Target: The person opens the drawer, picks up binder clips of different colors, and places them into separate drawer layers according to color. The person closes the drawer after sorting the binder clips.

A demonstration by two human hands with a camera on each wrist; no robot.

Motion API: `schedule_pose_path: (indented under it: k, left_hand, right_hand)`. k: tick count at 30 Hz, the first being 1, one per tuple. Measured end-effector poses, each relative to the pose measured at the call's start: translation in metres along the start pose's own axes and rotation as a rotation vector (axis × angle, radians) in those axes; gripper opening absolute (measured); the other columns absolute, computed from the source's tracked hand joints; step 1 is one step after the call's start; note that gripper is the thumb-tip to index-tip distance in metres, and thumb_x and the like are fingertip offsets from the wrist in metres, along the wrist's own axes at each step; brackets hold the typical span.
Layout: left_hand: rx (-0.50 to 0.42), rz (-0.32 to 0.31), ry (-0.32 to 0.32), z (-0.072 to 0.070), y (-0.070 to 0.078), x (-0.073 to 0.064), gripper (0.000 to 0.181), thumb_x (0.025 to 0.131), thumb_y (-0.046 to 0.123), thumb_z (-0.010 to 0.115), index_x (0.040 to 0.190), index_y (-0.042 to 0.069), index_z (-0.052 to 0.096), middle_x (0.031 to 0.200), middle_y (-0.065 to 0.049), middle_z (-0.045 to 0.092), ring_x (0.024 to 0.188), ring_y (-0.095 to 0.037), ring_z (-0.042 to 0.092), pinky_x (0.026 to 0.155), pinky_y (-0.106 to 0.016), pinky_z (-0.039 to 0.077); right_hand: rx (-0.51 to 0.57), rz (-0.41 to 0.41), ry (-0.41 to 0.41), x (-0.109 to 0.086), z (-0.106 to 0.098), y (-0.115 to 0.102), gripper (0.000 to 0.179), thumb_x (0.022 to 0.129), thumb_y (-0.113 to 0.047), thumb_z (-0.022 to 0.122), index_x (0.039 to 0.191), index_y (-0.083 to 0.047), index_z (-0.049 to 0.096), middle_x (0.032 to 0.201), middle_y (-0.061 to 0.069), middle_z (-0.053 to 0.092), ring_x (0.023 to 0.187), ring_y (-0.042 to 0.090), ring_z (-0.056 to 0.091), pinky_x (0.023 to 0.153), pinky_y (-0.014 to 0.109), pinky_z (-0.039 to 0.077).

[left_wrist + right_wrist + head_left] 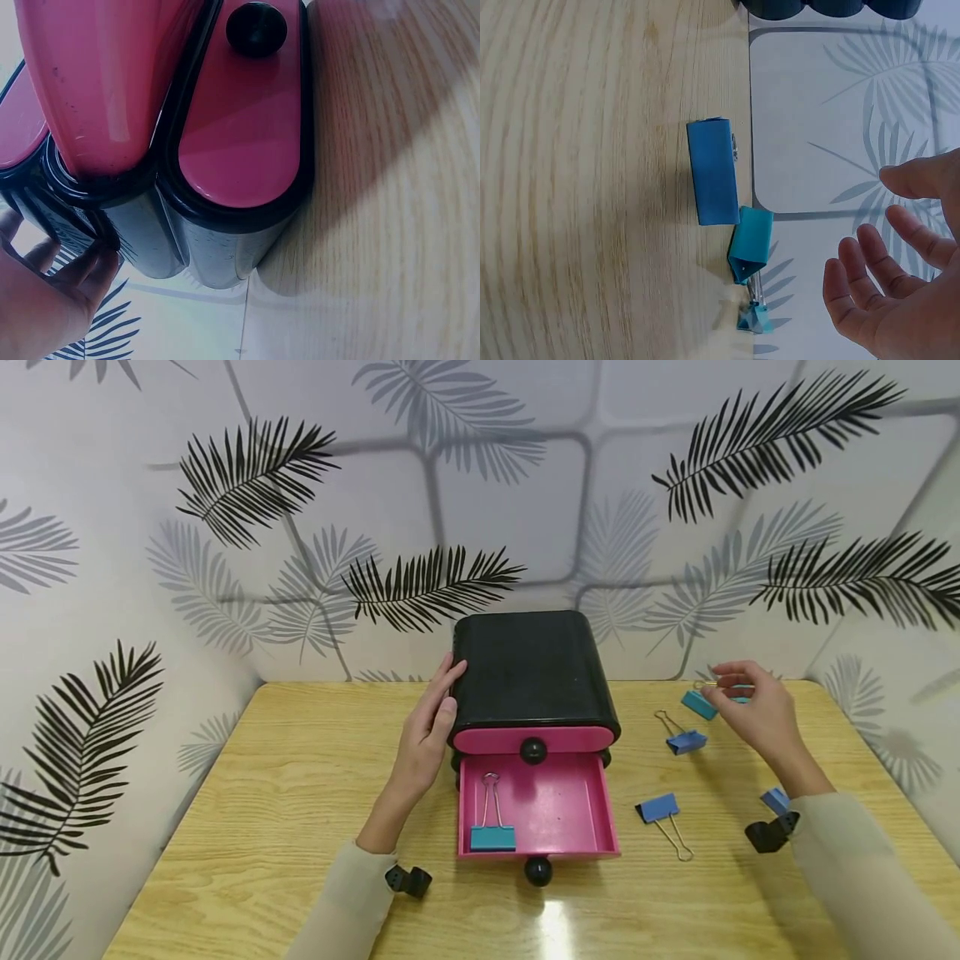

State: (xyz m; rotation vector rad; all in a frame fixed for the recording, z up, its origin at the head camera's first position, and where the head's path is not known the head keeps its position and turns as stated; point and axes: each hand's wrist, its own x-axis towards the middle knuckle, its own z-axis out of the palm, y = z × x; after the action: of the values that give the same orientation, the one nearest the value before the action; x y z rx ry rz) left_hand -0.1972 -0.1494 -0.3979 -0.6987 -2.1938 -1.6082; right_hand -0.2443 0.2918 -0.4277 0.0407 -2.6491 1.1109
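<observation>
- Wall (517,510): white, grey + black leaf print, runs behind the tbl.
- Tbl (300,777): light wood grain, far edge up against wall.
- Drawer unit (528,668): black casing w/ pink fronts, 3 tiers, approx. mid-tbl nr the wall. Top + bottom tiers closed.
- Mid drawer (558,802): pink, pulled out twd the person, 1 clip inside.
- L hand (423,743): on unit's left side, fingers extended along the casing, thumb apart from them; touches/steadies it, no grip closed round anything.
- R hand (753,706): raised over far right of tbl, nr the teal clips. R wrist view: thumb + fingers loosely bent w/ clear gap, nothing held.
- Wrist cams (408,881): black, 1 per wrist, by the pale sleeves (862,860).
- Drawer's teal clip (492,837): front left corner of mid drawer, wire handles pointing to the back.
- 1st blue clip (657,807): on tbl right of drawer, handles twd person.
- 2nd blue clip (686,742): farther back, handles twd wall.
- 3rd blue clip (776,800): beside R wrist, partly hidden.
- Teal clips on tbl: one (699,704) nr far edge, another (755,319) just right of it, mostly behind R hand in head view.
- Knobs (533,751): round, black, on drawer fronts.
</observation>
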Motion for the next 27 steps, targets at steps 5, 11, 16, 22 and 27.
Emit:
schedule_pose_path:
  k: [5,11,16,22,27]
  left_hand:
    - [-0.002,0.003,-0.006,0.000,-0.001,0.000,0.047,0.107,0.008,0.040,0.153,-0.004,0.044,0.165,-0.022,0.028,0.154,-0.035,0.024,0.124,-0.046,0.021]
    - [0.000,0.005,0.003,0.000,-0.001,0.000,0.047,0.107,0.008,0.041,0.152,-0.003,0.044,0.164,-0.022,0.029,0.153,-0.036,0.025,0.124,-0.047,0.022]
    - [0.001,0.005,0.007,0.000,-0.001,0.000,0.047,0.107,0.008,0.041,0.152,-0.004,0.045,0.164,-0.022,0.030,0.153,-0.036,0.025,0.124,-0.047,0.022]
    - [0.003,0.005,0.009,0.000,-0.001,0.000,0.047,0.107,0.007,0.040,0.152,-0.004,0.045,0.164,-0.023,0.030,0.153,-0.036,0.025,0.124,-0.047,0.021]
    - [0.002,0.004,0.006,0.000,0.000,-0.001,0.047,0.107,0.007,0.041,0.152,-0.004,0.045,0.164,-0.023,0.029,0.153,-0.036,0.025,0.124,-0.047,0.022]
  right_hand:
    - [0.046,0.059,-0.031,0.006,0.001,0.007,0.048,0.102,-0.031,0.063,0.137,0.001,0.056,0.125,0.025,0.060,0.114,0.040,0.058,0.069,0.010,0.042]
    - [0.056,0.093,-0.049,0.010,0.003,0.017,0.051,0.101,-0.032,0.064,0.137,0.003,0.055,0.125,0.028,0.060,0.112,0.040,0.058,0.067,0.009,0.043]
    - [0.069,0.147,-0.075,0.013,0.007,0.028,0.055,0.102,-0.034,0.063,0.139,0.006,0.053,0.129,0.030,0.057,0.117,0.045,0.056,0.066,0.010,0.043]
    - [0.061,0.185,-0.110,0.017,0.012,0.035,0.053,0.101,-0.027,0.064,0.139,0.008,0.052,0.129,0.031,0.056,0.118,0.046,0.056,0.064,0.013,0.046]
    - [0.013,0.205,-0.158,0.017,0.014,0.040,0.054,0.100,-0.025,0.065,0.138,0.011,0.051,0.130,0.035,0.054,0.114,0.047,0.055,0.072,0.027,0.048]
